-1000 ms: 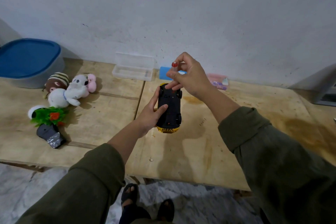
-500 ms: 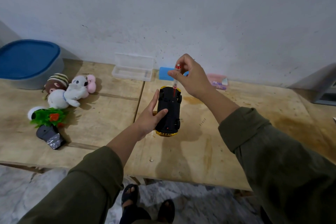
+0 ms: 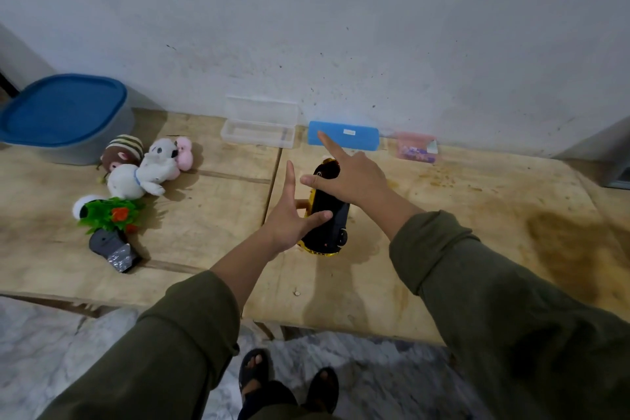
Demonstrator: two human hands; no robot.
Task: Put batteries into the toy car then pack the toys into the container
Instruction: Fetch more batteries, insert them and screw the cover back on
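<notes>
Black toy car with a gold-yellow rim [image 3: 327,215] lies underside-up on the wooden plank counter [image 3: 204,215], roughly mid-counter, well right of the plush pile. Left hand [image 3: 289,215] braces the car's left flank, thumb laid across the black belly, other fingers straight, grip released, likely just steadying it so it won't roll. Right hand [image 3: 351,177] rests over the car's far end, thumb on the belly, index finger pointing out straight; grip relaxed, grasping nothing visible. No battery visible; can't tell whether the compartment is open or shut.

Left of the car: one white plush dog [image 3: 143,174], one brown striped-cap plush [image 3: 122,155], one small pink plush [image 3: 184,153], one green plastic plant with red flower [image 3: 109,213], one dark grey foil-wrapped object [image 3: 112,251]. Far left of the car, one grey container with blue lid [image 3: 64,112], lid on, so packing looks not yet begun. Behind the car, along the wall: one clear open plastic case [image 3: 259,128], one blue flat box [image 3: 358,136], one pink packet [image 3: 416,148].
</notes>
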